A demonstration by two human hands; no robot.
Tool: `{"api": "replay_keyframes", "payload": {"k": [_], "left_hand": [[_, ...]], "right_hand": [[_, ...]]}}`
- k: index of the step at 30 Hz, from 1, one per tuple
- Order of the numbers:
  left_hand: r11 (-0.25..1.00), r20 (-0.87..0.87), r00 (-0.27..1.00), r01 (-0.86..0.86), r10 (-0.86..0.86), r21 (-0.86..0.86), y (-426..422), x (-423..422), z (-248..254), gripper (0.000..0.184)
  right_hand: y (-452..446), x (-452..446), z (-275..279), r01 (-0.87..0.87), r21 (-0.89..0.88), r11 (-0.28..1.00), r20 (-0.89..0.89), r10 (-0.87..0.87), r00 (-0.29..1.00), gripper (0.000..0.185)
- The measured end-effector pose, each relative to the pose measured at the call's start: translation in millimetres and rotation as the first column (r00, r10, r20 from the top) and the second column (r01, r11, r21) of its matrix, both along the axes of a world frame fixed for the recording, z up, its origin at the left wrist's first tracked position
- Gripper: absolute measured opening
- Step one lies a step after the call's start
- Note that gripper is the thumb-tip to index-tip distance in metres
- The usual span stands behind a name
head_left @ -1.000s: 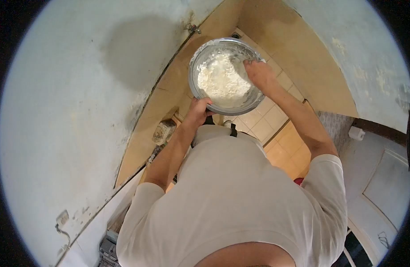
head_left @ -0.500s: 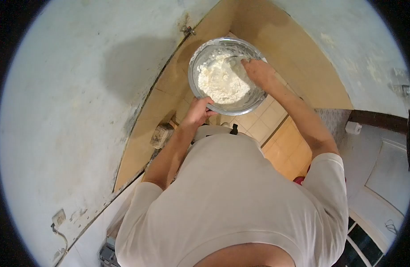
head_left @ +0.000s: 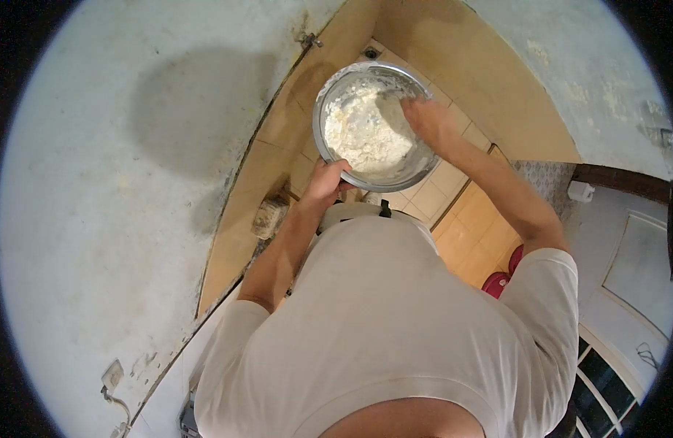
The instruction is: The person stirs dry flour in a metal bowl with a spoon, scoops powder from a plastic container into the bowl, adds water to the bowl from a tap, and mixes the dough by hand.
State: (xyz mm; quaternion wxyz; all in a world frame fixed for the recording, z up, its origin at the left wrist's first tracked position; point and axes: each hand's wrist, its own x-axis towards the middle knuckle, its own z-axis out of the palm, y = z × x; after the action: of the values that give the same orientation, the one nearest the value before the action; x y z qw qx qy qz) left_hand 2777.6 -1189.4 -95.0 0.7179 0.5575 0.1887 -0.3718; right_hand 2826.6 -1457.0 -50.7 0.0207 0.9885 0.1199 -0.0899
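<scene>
A metal mixing bowl (head_left: 329, 164) is held out in front of my body, with a pale, floury mixture (head_left: 369, 139) inside that looks like lumpy dough. My left hand (head_left: 328, 181) grips the bowl's near left rim, thumb over the edge and fingers underneath. Over the bowl's right side is my right hand (head_left: 429, 124), closed and smeared by motion. Its fingertips point into the bowl near the mixture; whatever they hold is too blurred to make out.
A tap (head_left: 311, 40) sticks out of the wall at upper left. Tiled floor (head_left: 446, 182) with a drain (head_left: 371, 52) lies below. A stained block-like object (head_left: 269, 217) is by my left forearm. Red objects (head_left: 495, 283) show beside my right arm.
My right hand has moved slightly to the right over the bowl and is more blurred. The view has shifted a little, and the bowl's shadow on the wall lies farther left.
</scene>
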Motion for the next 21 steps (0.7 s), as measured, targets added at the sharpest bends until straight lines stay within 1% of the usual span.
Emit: {"api": "replay_keyframes", "payload": {"k": [1, 4, 5, 7, 8, 10, 11, 13, 14, 16, 17, 20, 21], "left_hand": [[1.000, 0.000, 1.000, -0.015, 0.015, 0.000, -1.9, -1.8, -6.6, 0.048], [0.998, -0.029, 0.998, -0.060, 0.060, 0.013, -14.7, -6.5, -14.8, 0.042], [0.997, -0.039, 0.997, -0.071, 0.072, 0.023, -17.0, -6.4, -15.1, 0.040], [0.998, -0.039, 0.998, -0.056, 0.056, 0.005, -17.5, -2.0, -13.8, 0.046], [0.999, -0.040, 0.998, -0.048, 0.048, -0.003, -16.8, -1.8, -12.8, 0.049], [0.999, -0.039, 0.998, -0.039, 0.039, 0.000, -13.2, -0.9, -6.3, 0.041], [0.999, -0.041, 0.998, -0.037, 0.037, 0.001, -7.9, -0.4, -5.5, 0.037], [0.997, -0.013, 0.997, -0.070, 0.070, -0.039, -5.9, -3.6, -6.2, 0.035], [0.995, 0.003, 0.997, -0.083, 0.083, -0.062, -6.8, -3.4, -5.8, 0.035], [0.996, 0.002, 0.998, -0.057, 0.057, -0.074, -5.3, -3.4, -3.7, 0.042], [0.996, 0.001, 0.999, -0.047, 0.047, -0.081, -5.8, -3.5, -2.9, 0.046], [0.996, -0.038, 0.998, -0.051, 0.048, -0.067, -11.8, -2.4, -6.0, 0.046], [0.996, -0.036, 0.998, -0.059, 0.057, -0.064, -12.5, -2.9, -4.5, 0.041]], "right_hand": [[-1.0, -12.2, 1.1, 0.015, -0.003, 1.000, -0.029, -0.015, 0.999, 0.026], [-3.7, -49.3, 14.0, 0.047, -0.002, 0.999, -0.253, -0.046, 0.966, 0.019], [0.4, -60.1, 12.7, 0.004, 0.039, 0.999, -0.230, 0.005, 0.973, 0.018], [16.6, -70.7, 2.7, -0.082, 0.116, 0.990, -0.175, 0.102, 0.979, 0.017], [24.5, -69.2, -0.9, -0.077, 0.168, 0.983, -0.145, 0.102, 0.984, 0.018], [41.6, -61.5, -5.2, -0.073, 0.272, 0.960, -0.082, 0.098, 0.992, 0.019], [44.6, -52.7, -7.5, -0.037, 0.222, 0.974, -0.062, 0.052, 0.997, 0.020], [38.8, -33.2, -6.7, 0.041, 0.129, 0.991, -0.017, -0.039, 0.999, 0.021], [32.3, -29.7, -2.1, 0.074, 0.114, 0.991, -0.046, -0.069, 0.997, 0.022], [18.6, -27.3, 12.2, 0.137, 0.082, 0.987, -0.101, -0.129, 0.987, 0.024], [17.4, -35.5, 18.5, 0.103, 0.058, 0.993, -0.112, -0.096, 0.989, 0.024], [18.6, -64.7, 1.0, -0.151, 0.147, 0.978, -0.139, 0.171, 0.975, 0.025], [19.2, -64.8, 1.9, -0.132, 0.136, 0.982, -0.121, 0.149, 0.981, 0.025]]}}
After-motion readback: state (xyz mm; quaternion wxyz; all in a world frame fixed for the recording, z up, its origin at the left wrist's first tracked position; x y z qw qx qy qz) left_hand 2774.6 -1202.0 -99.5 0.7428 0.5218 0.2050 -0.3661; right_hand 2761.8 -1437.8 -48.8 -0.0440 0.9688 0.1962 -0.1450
